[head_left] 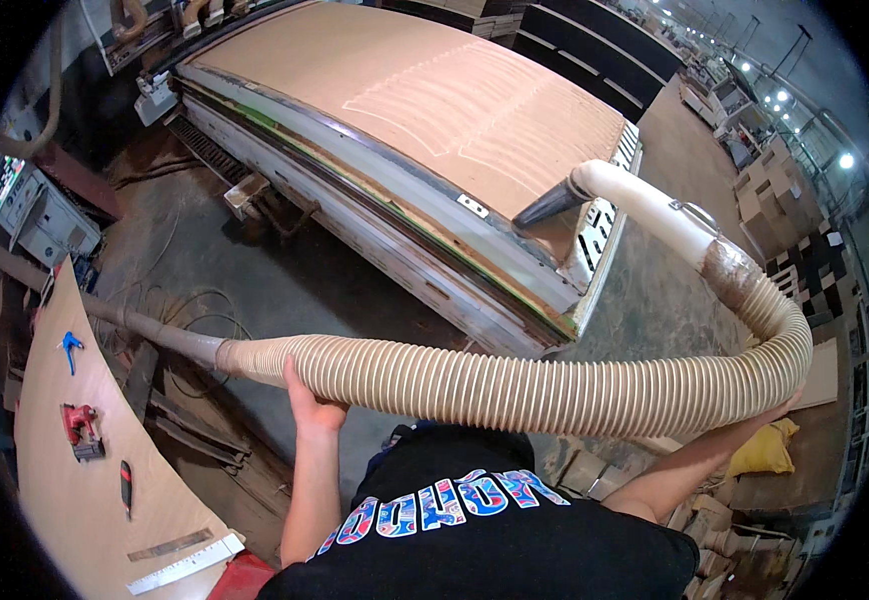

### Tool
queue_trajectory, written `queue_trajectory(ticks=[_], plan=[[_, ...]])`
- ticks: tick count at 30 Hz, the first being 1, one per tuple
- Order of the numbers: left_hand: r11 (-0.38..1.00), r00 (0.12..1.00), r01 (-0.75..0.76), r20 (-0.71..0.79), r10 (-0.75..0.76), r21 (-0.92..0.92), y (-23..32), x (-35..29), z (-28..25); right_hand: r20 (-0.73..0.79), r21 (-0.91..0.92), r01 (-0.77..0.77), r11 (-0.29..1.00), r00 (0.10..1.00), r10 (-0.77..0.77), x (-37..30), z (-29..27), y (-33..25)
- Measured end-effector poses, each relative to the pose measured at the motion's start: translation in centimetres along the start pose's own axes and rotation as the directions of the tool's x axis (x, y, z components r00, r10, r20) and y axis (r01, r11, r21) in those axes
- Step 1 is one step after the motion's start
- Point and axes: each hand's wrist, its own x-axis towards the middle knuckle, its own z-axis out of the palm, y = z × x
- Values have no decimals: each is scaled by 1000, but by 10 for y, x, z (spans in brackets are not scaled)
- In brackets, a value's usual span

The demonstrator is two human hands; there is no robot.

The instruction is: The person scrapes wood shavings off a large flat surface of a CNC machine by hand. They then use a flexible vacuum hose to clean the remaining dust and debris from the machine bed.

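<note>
A thick, cream-coloured ribbed suction hose [515,392] runs across in front of me and bends back at the right. My left hand [313,402] is closed on its left stretch, thumb up along the near side. Under the right bend, my right hand [779,408] supports the hose, its fingers mostly hidden behind it. The hose leads into a white pipe elbow [655,198] with a dark flattened nozzle [549,204]. That nozzle rests at the near right corner of a large brown board [315,60] on a machine bed [375,205]. Curved grooves and track marks cover the board's right half.
At left, a light wooden panel [155,440] carries a blue clamp-like tool [71,350], a red power tool [82,430], a knife [127,490] and a white ruler [185,566]. A grey pipe [170,335] joins the hose. A yellow bag [765,450] and stacked boards [777,195] stand right.
</note>
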Motion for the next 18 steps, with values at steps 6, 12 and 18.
queue_trajectory(ticks=[6,12,18], plan=[[1000,999,18,-40,-18,-4,31,36,14,-107,73,-135,988,984,142,-40,74,26],[999,998,-43,-51,43,-5,68,93,45,-66,219,-290,932,948,311,-68,227,117],[991,990,-130,-56,131,8,112,142,114,60,371,-444,816,888,456,-88,423,214]])
